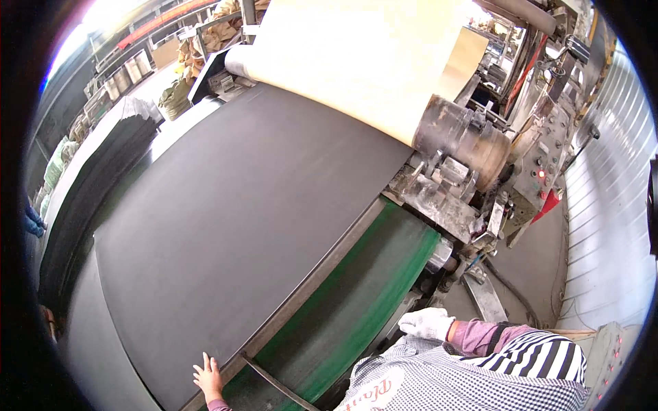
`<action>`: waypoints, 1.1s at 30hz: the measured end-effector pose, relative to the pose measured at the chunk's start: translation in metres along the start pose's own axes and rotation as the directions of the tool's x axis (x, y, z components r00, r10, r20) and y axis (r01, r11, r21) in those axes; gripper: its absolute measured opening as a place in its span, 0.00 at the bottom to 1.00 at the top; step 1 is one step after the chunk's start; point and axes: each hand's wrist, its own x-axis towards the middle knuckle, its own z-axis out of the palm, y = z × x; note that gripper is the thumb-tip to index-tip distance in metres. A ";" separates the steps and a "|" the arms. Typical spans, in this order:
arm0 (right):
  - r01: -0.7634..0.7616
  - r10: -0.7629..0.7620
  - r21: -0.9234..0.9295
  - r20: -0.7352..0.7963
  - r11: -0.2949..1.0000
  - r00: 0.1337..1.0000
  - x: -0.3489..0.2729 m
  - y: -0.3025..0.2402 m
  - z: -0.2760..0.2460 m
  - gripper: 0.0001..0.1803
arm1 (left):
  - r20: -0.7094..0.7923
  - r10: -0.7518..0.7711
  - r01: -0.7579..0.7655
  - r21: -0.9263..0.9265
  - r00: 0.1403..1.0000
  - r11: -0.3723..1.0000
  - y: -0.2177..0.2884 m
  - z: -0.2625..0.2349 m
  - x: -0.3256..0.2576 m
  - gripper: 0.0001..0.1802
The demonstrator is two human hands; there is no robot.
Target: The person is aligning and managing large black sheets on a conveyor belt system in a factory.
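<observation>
Bare left hand (208, 376), fingers spread, rests flat on the near edge of the black rubber sheet (233, 226), holding nothing; the gloved right hand (426, 322) rests loosely curled and empty at the green conveyor's (370, 288) right side. The sheet looks heavy, floppy and grippy, best gripped along its near edge.

One head-worn fisheye view looks steeply down, close over the dark sheet (233, 226) and green belt (363, 288).

left hand (208, 378) bare, fingers spread | right hand (427, 323) gloved, curled
</observation>
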 end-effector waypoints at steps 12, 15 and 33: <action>-0.090 0.090 0.025 0.005 0.996 0.996 -0.021 0.024 0.001 0.22 | -0.218 0.223 -0.211 0.075 0.950 0.975 0.171 0.019 -0.028 0.32; -0.071 0.071 -0.017 -0.014 0.997 0.997 -0.017 0.017 -0.002 0.23 | -0.342 0.387 -0.314 0.250 0.856 0.916 0.225 0.025 -0.039 0.23; 0.764 -0.759 -0.226 -0.455 0.604 0.465 0.180 -0.232 -0.041 0.18 | -0.444 -0.359 0.181 -0.393 0.821 0.902 -0.025 0.023 0.024 0.42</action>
